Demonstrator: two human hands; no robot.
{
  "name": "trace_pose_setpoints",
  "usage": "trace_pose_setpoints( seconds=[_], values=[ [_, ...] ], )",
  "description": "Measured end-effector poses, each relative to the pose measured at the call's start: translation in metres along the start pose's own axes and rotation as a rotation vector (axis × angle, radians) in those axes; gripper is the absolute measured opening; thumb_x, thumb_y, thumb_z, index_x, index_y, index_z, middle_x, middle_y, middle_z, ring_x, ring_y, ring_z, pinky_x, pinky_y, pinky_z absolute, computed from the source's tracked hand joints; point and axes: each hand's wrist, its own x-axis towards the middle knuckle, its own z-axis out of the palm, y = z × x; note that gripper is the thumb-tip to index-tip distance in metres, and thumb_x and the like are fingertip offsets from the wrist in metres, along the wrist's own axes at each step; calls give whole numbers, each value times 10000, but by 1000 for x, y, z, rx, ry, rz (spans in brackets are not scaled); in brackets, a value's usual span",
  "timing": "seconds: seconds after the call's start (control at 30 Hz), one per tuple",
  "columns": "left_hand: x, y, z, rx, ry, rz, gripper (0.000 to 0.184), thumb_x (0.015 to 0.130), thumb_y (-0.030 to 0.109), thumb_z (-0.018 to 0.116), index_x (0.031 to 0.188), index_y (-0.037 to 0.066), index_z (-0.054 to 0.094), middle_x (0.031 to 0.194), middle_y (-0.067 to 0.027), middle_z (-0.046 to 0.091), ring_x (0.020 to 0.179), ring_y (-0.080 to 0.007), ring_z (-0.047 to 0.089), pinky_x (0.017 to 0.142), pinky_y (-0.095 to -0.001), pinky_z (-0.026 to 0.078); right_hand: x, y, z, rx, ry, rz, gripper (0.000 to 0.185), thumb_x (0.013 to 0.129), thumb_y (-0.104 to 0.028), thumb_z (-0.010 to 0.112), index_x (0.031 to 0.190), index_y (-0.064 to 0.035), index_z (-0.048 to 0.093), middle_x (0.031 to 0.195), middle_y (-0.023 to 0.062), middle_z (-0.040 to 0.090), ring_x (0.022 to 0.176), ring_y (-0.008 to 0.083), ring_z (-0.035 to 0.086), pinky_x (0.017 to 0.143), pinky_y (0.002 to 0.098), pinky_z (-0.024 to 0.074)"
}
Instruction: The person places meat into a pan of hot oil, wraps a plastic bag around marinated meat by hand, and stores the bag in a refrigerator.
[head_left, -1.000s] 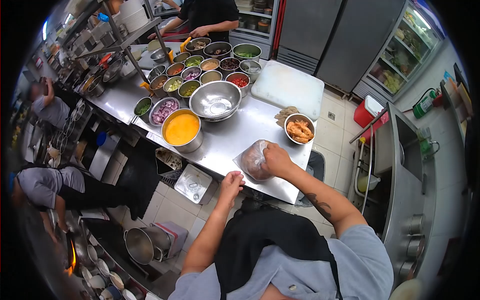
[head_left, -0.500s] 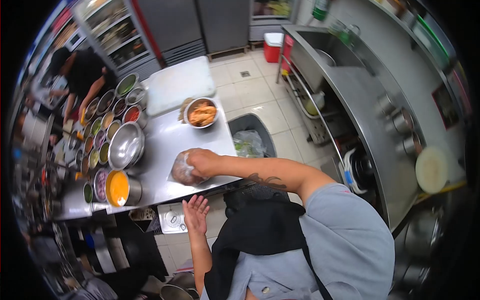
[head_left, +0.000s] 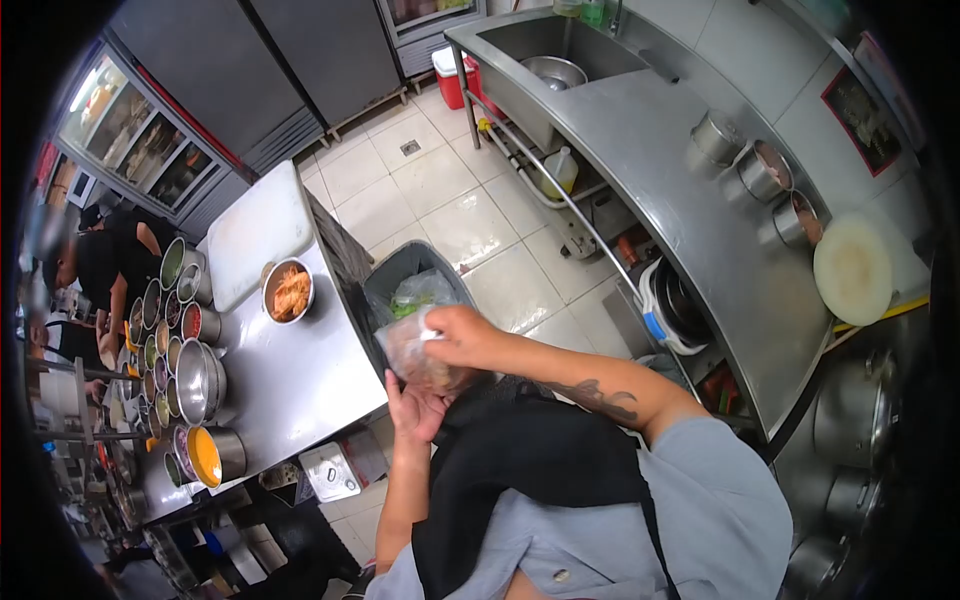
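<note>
My right hand [head_left: 460,338] is closed on the gathered top of a clear plastic bag [head_left: 408,350] with brownish-pink contents. The bag hangs off the table's right edge, near a grey bin [head_left: 375,285] holding green scraps. Just below the bag is my left hand [head_left: 418,408], palm up with its fingers apart, close under the bag; whether it touches the bag is unclear. On the steel table [head_left: 290,385] stands a bowl of orange food [head_left: 290,292], beside a white cutting board [head_left: 262,228].
Left on the table are a large steel bowl [head_left: 200,383], a pot of orange liquid [head_left: 207,457] and several small containers. A co-worker [head_left: 120,260] stands beyond them. To the right runs a steel sink counter [head_left: 660,180] with pots and a round pale board [head_left: 852,266].
The view has turned right. My right hand has carried the bag off the table toward my body, and my open left hand has come beneath it.
</note>
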Motion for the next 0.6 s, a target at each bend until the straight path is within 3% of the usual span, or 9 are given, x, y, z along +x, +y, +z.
trace_pose_setpoints(
  seconds=[0.17, 0.2, 0.27, 0.43, 0.6],
  values=[
    [62, -16, 28, 55, -66, -200, 730, 906, 649, 353, 1338, 61, 388, 1296, -204, 503, 1141, -351, 533, 923, -501, 443, -9, 29, -86, -5, 157, 88, 161, 751, -108, 629, 712, 20, 538, 611, 69, 478, 596, 124, 470, 541, 312, 401],
    [68, -14, 39, 59, -59, -215, 661, 918, 601, 401, 1272, 45, 434, 1245, -219, 523, 1108, -352, 550, 915, -487, 452, -6, 33, -100, 4, 190, 141, 174, 739, -125, 632, 713, 22, 542, 624, 104, 498, 592, 157, 495, 542, 329, 409],
    [85, -9, 28, 175, 7, -194, 621, 927, 570, 412, 1251, 41, 454, 1227, -211, 536, 1089, -345, 561, 906, -473, 459, 1, 39, -128, 16, 261, 244, 205, 714, -158, 640, 714, 27, 550, 651, 173, 536, 585, 222, 544, 544, 362, 425],
    [128, 19, -31, 263, 289, -164, 476, 941, 438, 488, 1221, 55, 514, 1188, -174, 585, 1062, -310, 589, 884, -443, 470, 9, 92, -192, -153, 342, 369, 206, 699, -163, 669, 715, 24, 585, 602, 149, 535, 551, 197, 528, 532, 339, 427],
    [192, 56, -42, 255, 403, -95, 382, 937, 358, 513, 1164, 52, 546, 1095, -134, 634, 955, -270, 630, 804, -408, 498, -6, 152, -265, -305, 336, 520, 186, 696, -155, 692, 712, 11, 609, 616, 111, 561, 572, 140, 528, 544, 312, 433]
  ],
)
